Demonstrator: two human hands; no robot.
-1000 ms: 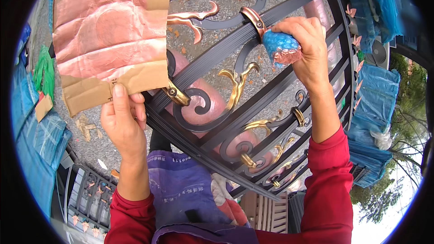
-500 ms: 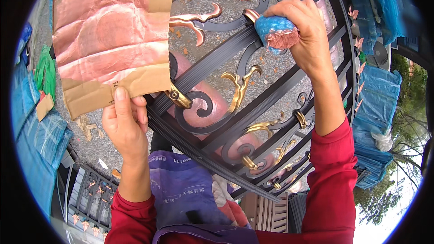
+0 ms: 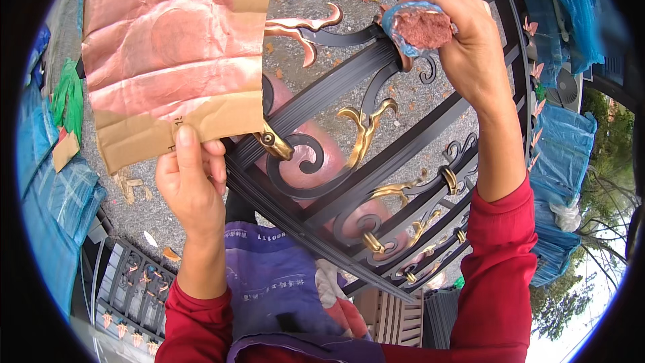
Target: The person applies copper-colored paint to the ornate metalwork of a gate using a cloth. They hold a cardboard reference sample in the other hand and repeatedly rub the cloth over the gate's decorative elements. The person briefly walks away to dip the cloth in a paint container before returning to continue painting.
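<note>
Behind pink-smeared cardboard, black railing partly hidden, blue sheeting both sides.

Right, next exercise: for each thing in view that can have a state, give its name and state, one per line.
Cardboard, creased, mostly coated pink
Sponge, blue-wrapped, reddish end exposed
Left hand, pinching cardboard
Right hand, gripping sponge
Railing, black, partly gold-trimmed
Green plastic, crumpled
Blue sheeting, wrinkled

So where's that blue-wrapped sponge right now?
The blue-wrapped sponge is right of centre near the top of the head view, gripped in the person's right hand, partly hiding a coppery collar on the black metal railing.
</note>
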